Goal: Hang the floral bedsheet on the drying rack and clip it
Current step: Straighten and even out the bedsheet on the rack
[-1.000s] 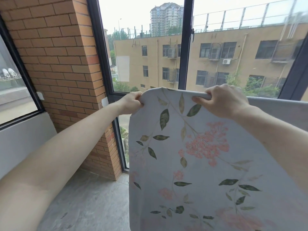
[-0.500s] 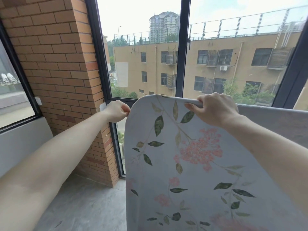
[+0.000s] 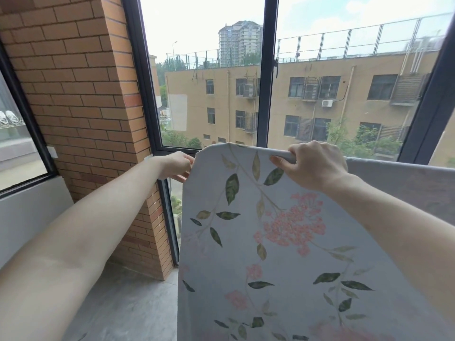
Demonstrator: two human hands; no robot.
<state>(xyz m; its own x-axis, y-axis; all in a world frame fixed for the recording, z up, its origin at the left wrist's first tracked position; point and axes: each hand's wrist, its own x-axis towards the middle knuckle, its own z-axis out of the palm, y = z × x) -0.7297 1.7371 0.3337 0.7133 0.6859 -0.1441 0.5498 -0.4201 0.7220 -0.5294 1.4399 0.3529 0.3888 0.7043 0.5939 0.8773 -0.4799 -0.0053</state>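
- The floral bedsheet (image 3: 283, 242), pale grey with pink blooms and green leaves, is draped from centre towards 5 o'clock.
- Its side edge is pinched by the left hand (image 3: 176, 166) at 10 o'clock.
- Its top fold is gripped by the right hand (image 3: 312, 166) at 12 o'clock.

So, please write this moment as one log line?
step: hanging | sheet: draped over top | left hand: pinches side edge | right hand: grips top fold | clips: none seen
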